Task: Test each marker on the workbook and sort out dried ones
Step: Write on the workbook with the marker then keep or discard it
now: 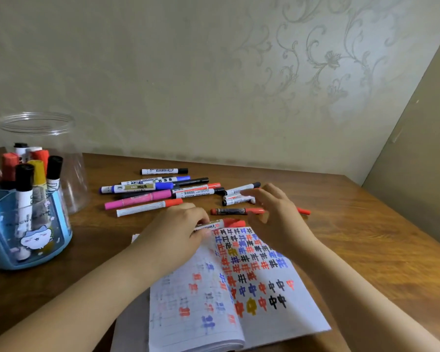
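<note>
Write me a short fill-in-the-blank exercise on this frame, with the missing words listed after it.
1. The left hand grips a marker with a ____ cap at the top edge of the workbook.
2. The pink marker lies on the ____.
3. The blue holder stands in front of a clear ____.
4. The right hand has its fingers ____.

Missing words: red; table; jar; spread

You work on a brown wooden bench (366, 250) with visible grain and a low sheen. The open white paper workbook (277, 313) is matt. The blue translucent plastic pen holder (0, 240) is glossy; the clear plastic jar (69, 174) behind it is smooth. The scattered plastic-barrelled markers (163, 191) look smooth.
</note>
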A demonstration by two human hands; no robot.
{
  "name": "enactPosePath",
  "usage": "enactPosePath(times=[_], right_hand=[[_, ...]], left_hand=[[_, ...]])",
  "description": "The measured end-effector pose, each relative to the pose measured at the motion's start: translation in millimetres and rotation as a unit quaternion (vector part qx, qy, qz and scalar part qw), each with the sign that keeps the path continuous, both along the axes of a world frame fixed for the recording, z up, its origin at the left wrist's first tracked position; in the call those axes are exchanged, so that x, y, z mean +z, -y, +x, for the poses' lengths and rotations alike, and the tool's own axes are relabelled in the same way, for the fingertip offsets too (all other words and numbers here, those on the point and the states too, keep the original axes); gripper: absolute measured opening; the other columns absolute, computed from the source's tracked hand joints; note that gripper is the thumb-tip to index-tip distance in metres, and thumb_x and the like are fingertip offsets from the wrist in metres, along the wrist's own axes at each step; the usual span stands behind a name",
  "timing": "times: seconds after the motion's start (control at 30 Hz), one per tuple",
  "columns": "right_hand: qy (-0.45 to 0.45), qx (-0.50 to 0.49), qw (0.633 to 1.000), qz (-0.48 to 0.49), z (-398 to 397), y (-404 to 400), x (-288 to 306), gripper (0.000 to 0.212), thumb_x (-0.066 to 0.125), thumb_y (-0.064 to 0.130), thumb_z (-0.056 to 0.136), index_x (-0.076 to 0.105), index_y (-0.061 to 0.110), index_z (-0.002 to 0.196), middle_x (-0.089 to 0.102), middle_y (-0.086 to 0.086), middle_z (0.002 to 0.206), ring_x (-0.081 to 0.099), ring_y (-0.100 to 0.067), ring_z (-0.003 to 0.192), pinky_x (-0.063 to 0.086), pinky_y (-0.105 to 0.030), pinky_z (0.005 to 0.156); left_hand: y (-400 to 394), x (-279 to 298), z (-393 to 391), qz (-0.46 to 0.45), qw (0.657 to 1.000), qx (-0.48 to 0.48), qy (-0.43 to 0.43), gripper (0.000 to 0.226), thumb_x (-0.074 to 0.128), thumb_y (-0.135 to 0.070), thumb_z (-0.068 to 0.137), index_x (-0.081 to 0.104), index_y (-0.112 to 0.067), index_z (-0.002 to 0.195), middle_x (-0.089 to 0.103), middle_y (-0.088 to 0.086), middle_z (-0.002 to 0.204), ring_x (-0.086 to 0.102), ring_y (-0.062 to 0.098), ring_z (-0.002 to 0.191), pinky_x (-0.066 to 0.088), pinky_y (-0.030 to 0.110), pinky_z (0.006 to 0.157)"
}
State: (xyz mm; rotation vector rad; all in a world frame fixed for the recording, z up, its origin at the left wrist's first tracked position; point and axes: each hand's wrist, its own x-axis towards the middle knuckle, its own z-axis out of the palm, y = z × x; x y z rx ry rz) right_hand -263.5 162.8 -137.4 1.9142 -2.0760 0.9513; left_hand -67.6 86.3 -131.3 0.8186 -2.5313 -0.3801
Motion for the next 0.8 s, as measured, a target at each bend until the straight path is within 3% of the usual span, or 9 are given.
enactPosePath(times=[0.1, 0.17, 0.27, 0.37, 0.47, 0.53, 0.67, 0.8], right_hand=[[-0.123, 0.058, 0.989, 0.053, 17, -30, 13, 0.046, 0.070, 0.020, 0.079, 0.060, 0.025, 0.123, 0.063, 0.004, 0.109, 0.056, -0.014, 0.100, 0.045, -0.025, 0.082], [-0.202, 0.050, 0.975, 0.076, 24, -43, 11, 0.034, 0.075, 0.025, 0.076, 0.068, 0.022, 0.109, 0.068, 0.003, 0.099, 0.063, -0.016, 0.092, 0.050, -0.027, 0.073], [-0.236, -0.020, 0.969, 0.075, 18, -62, 11, 0.014, 0.078, 0.024, 0.072, 0.069, 0.021, 0.083, 0.067, 0.007, 0.074, 0.063, -0.015, 0.065, 0.047, -0.025, 0.050], [-0.163, -0.129, 0.972, 0.106, 5, -85, 9, 0.006, 0.068, 0.026, 0.080, 0.062, 0.024, 0.082, 0.063, 0.007, 0.067, 0.053, -0.014, 0.056, 0.041, -0.024, 0.049], [-0.090, -0.193, 0.969, 0.125, 2, -99, 1, 0.017, 0.062, 0.026, 0.082, 0.046, 0.026, 0.074, 0.055, 0.008, 0.060, 0.048, -0.010, 0.052, 0.036, -0.023, 0.047], [0.054, -0.183, 0.975, 0.110, 3, -102, -7, 0.023, 0.067, 0.021, 0.079, 0.046, 0.026, 0.071, 0.060, 0.007, 0.063, 0.054, -0.011, 0.055, 0.042, -0.027, 0.048], [0.292, -0.126, 0.946, 0.062, 3, -107, -25, 0.013, 0.060, 0.010, 0.081, 0.056, 0.018, 0.073, 0.058, 0.005, 0.053, 0.046, -0.005, 0.046, 0.036, -0.026, 0.048], [0.354, -0.079, 0.930, 0.056, 3, -109, -42, 0.019, 0.059, 0.009, 0.087, 0.058, 0.010, 0.068, 0.054, 0.004, 0.049, 0.043, -0.006, 0.046, 0.032, -0.018, 0.049]], left_hand=[[-15, 6, -15, -0.021, 0.999, -0.042, 0.002, 0.020, 0.052, -0.027, 0.094, 0.063, -0.020, 0.110, 0.055, -0.007, 0.098, 0.051, 0.006, 0.087, 0.041, 0.014, 0.068], [-29, 7, -25, -0.030, 0.997, -0.071, 0.002, 0.018, 0.054, -0.027, 0.093, 0.064, -0.020, 0.106, 0.052, -0.007, 0.092, 0.049, 0.006, 0.082, 0.033, 0.012, 0.060], [-46, 6, -31, 0.007, 0.995, -0.091, -0.038, 0.027, 0.052, -0.039, 0.092, 0.061, -0.025, 0.114, 0.059, -0.008, 0.102, 0.056, 0.008, 0.093, 0.044, 0.020, 0.074], [-52, 6, -28, 0.023, 0.993, -0.082, -0.083, 0.034, 0.040, -0.047, 0.093, 0.060, -0.024, 0.110, 0.064, -0.009, 0.100, 0.058, 0.005, 0.087, 0.050, 0.027, 0.077], [-51, -1, -32, 0.032, 0.994, -0.096, -0.050, 0.034, 0.030, -0.045, 0.097, 0.058, -0.025, 0.097, 0.061, -0.009, 0.089, 0.057, 0.006, 0.083, 0.050, 0.034, 0.076], [-51, -10, -39, 0.043, 0.991, -0.128, -0.011, 0.028, 0.034, -0.040, 0.098, 0.056, -0.027, 0.089, 0.058, -0.010, 0.087, 0.054, 0.006, 0.083, 0.048, 0.033, 0.079], [-56, -33, -48, 0.031, 0.976, -0.208, 0.058, 0.022, 0.043, -0.030, 0.096, 0.061, -0.026, 0.108, 0.058, -0.011, 0.107, 0.049, 0.003, 0.099, 0.040, 0.024, 0.093], [-53, -51, -46, -0.001, 0.973, -0.223, 0.059, 0.025, 0.040, -0.029, 0.097, 0.058, -0.032, 0.115, 0.055, -0.019, 0.116, 0.043, -0.001, 0.108, 0.028, 0.020, 0.099]])
